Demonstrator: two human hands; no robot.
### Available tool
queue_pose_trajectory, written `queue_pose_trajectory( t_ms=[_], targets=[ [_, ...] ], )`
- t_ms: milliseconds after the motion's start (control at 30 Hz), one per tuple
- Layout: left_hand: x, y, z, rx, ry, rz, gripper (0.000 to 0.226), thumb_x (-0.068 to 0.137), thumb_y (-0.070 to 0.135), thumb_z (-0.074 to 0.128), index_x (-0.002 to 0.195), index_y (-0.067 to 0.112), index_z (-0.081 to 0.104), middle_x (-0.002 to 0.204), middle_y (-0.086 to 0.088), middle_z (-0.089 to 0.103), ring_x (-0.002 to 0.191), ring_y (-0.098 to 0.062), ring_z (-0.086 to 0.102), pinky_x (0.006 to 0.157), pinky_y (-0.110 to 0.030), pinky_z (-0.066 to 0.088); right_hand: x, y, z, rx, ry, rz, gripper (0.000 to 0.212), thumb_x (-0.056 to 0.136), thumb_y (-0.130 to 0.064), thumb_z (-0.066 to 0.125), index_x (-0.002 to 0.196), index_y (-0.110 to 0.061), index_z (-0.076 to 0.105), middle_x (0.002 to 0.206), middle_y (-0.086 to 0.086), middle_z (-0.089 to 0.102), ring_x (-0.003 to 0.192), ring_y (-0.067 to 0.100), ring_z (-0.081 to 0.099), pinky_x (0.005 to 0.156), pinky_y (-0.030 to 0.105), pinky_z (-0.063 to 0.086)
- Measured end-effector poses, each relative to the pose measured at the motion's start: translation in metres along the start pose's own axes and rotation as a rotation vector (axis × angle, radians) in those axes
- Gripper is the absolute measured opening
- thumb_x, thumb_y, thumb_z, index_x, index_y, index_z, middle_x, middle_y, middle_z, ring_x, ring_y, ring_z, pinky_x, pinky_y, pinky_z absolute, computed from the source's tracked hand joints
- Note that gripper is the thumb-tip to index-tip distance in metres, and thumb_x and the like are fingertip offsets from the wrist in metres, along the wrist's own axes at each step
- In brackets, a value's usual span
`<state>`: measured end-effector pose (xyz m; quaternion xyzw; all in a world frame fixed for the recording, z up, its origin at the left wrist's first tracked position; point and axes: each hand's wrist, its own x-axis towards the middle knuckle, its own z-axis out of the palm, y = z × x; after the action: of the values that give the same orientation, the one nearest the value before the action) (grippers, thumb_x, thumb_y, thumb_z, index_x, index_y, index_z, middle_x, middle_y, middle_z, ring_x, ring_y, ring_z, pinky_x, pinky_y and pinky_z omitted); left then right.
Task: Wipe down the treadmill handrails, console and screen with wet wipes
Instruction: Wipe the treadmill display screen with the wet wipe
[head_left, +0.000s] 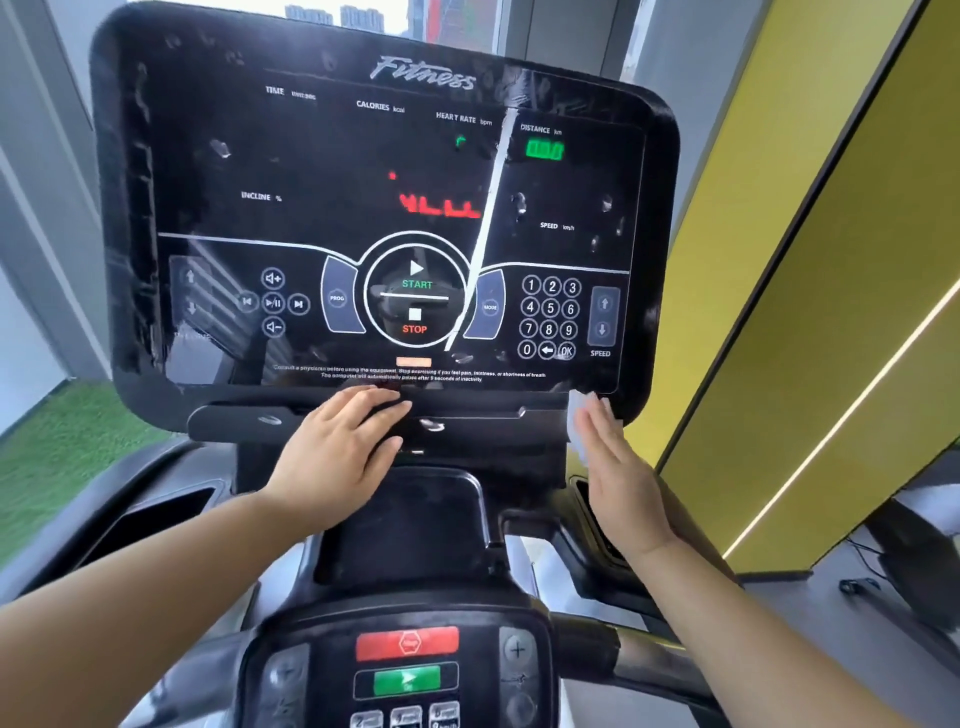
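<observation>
Right hand (623, 478), fingers straight, presses a wet wipe (577, 421) on the screen (363, 208) at its lower right corner. Left hand (337, 447) rests flat on the ledge (234, 418) below. Wiping upward over the nearby speed keys (602, 317) could change settings by accident.

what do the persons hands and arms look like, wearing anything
Nothing worn that shows. The left hand and right hand have no gloves, rings or wristbands, and the left arm and right arm are bare to the frame edge, no sleeves or watch.
</observation>
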<state>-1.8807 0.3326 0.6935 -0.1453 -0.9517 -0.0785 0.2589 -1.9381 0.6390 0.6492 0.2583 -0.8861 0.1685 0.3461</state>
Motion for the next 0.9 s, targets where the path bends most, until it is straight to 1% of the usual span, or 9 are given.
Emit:
queue_pose_trajectory(
  t_ms=[67,133,200,300,367,500,700,833,900],
  targets=[
    [-0.004,-0.001,-0.002,-0.02,0.015,-0.025,0.064,0.1,0.045,0.016,0.118,0.008,0.065,0.114,-0.005,0.062,0.109,-0.02,0.048,0.095,-0.031,0.04,0.001,0.0,0.008,-0.132,-0.075,-0.024,0.059,0.096,-0.011,0.044,0.148,-0.001,0.017,0.152,0.018,0.024,0.142,0.029,0.016,0.104,0.051,0.036],
    [-0.008,-0.003,-0.002,-0.042,0.048,-0.026,0.062,0.1,0.044,0.018,0.118,0.007,0.065,0.112,-0.006,0.063,0.106,-0.019,0.047,0.093,-0.028,0.036,0.001,0.001,0.012,-0.275,-0.136,-0.063,0.067,0.1,-0.037,0.025,0.15,-0.002,-0.002,0.154,0.016,0.013,0.143,0.027,0.005,0.113,0.047,0.024],
    [-0.012,-0.004,-0.003,-0.047,0.066,-0.026,0.054,0.099,0.039,0.026,0.118,0.006,0.064,0.109,-0.007,0.063,0.102,-0.019,0.048,0.092,-0.026,0.035,0.001,-0.001,0.017,-0.344,-0.157,-0.149,0.068,0.101,-0.046,0.011,0.149,-0.003,-0.009,0.153,0.018,0.013,0.144,0.028,0.001,0.119,0.043,0.011],
    [-0.008,-0.001,-0.005,-0.049,0.091,-0.072,0.045,0.092,0.031,0.036,0.111,0.006,0.068,0.1,-0.007,0.065,0.092,-0.027,0.057,0.087,-0.025,0.035,0.01,-0.009,0.026,-0.391,-0.17,-0.293,0.066,0.101,-0.046,0.008,0.149,-0.004,-0.009,0.156,0.018,0.008,0.146,0.027,-0.009,0.119,0.039,0.0],
    [-0.002,0.005,-0.008,-0.081,0.098,-0.152,0.047,0.09,0.033,0.033,0.104,0.008,0.071,0.091,-0.006,0.065,0.085,-0.032,0.061,0.083,-0.026,0.037,0.013,-0.011,0.027,-0.419,-0.189,-0.35,0.065,0.101,-0.044,0.01,0.149,-0.004,-0.008,0.158,0.017,-0.007,0.146,0.026,-0.009,0.12,0.039,0.0],
    [0.012,0.014,-0.016,-0.184,0.032,-0.345,0.067,0.085,0.047,0.018,0.098,0.013,0.074,0.088,-0.005,0.063,0.093,-0.031,0.057,0.081,-0.035,0.044,0.004,0.014,0.013,-0.409,-0.221,-0.291,0.065,0.101,-0.047,0.007,0.15,-0.007,-0.008,0.158,0.01,-0.016,0.147,0.024,-0.007,0.119,0.039,0.004],
    [0.018,0.019,-0.012,-0.176,0.035,-0.448,0.058,0.085,0.042,0.025,0.091,0.011,0.074,0.086,-0.007,0.062,0.092,-0.032,0.054,0.079,-0.037,0.044,0.005,0.004,0.012,-0.438,-0.18,-0.263,0.068,0.1,-0.047,0.012,0.15,-0.004,-0.004,0.154,0.013,0.013,0.147,0.024,-0.008,0.118,0.039,0.005],
    [0.018,0.019,-0.013,-0.218,0.024,-0.441,0.057,0.086,0.041,0.024,0.094,0.012,0.073,0.093,-0.005,0.062,0.097,-0.029,0.052,0.083,-0.035,0.043,0.018,-0.025,0.027,-0.429,-0.172,-0.37,0.078,0.094,-0.044,0.031,0.15,-0.006,-0.008,0.156,0.012,0.012,0.146,0.025,-0.001,0.119,0.04,0.005],
    [0.018,0.018,-0.014,-0.25,-0.017,-0.467,0.038,0.092,0.029,0.037,0.097,0.014,0.072,0.098,-0.003,0.061,0.102,-0.026,0.051,0.087,-0.032,0.04,0.02,-0.024,0.023,-0.43,-0.181,-0.397,0.076,0.095,-0.044,0.03,0.15,-0.008,-0.006,0.156,0.01,0.014,0.146,0.024,0.001,0.118,0.039,0.007]
  ],
)
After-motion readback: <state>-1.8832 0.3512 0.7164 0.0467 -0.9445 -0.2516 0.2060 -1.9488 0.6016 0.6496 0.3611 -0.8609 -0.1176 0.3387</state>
